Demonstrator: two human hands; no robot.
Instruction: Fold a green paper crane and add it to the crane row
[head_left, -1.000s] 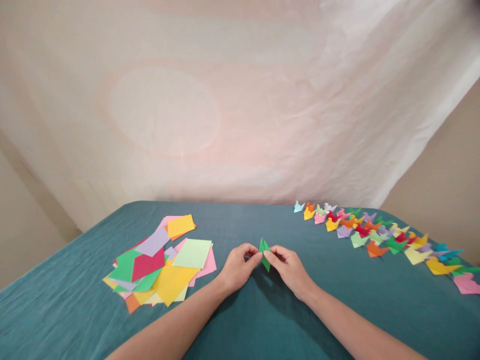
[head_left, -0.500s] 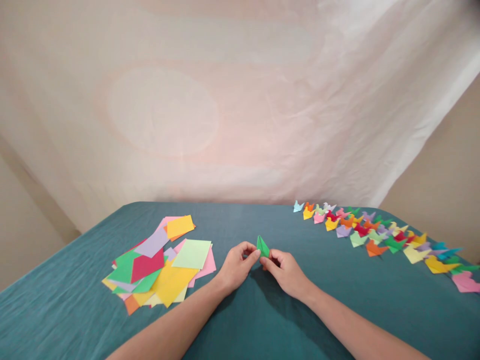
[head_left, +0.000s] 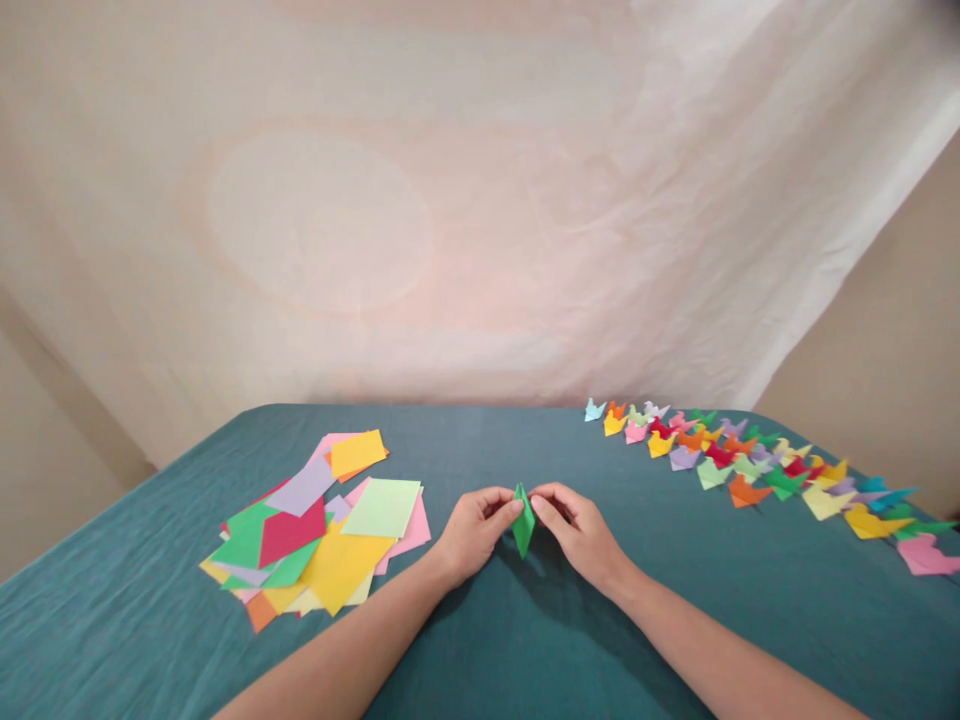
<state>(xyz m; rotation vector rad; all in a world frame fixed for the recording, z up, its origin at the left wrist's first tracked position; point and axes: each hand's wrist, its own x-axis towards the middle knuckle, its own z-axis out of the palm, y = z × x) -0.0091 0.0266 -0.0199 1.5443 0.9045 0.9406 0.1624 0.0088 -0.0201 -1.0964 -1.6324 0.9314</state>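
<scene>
A small folded green paper piece (head_left: 523, 522) stands on edge between my two hands, just above the teal tablecloth (head_left: 525, 640). My left hand (head_left: 474, 530) pinches its left side with thumb and fingertips. From the right, my right hand (head_left: 579, 532) pinches the other side the same way. Both hands are closed on the paper, with the fingertips almost meeting at its upper part. The lower point of the piece hangs down between the hands.
A loose pile of coloured paper squares (head_left: 319, 525) lies to the left of my hands. Rows of several finished folded paper figures (head_left: 757, 465) run along the right side towards the table edge. A pale cloth backdrop (head_left: 450, 200) hangs behind the table.
The green piece has been turned between my fingers: it tilted and folded down half a second ago, and now hangs upright again with its point down. The hands stayed in the same spot.
</scene>
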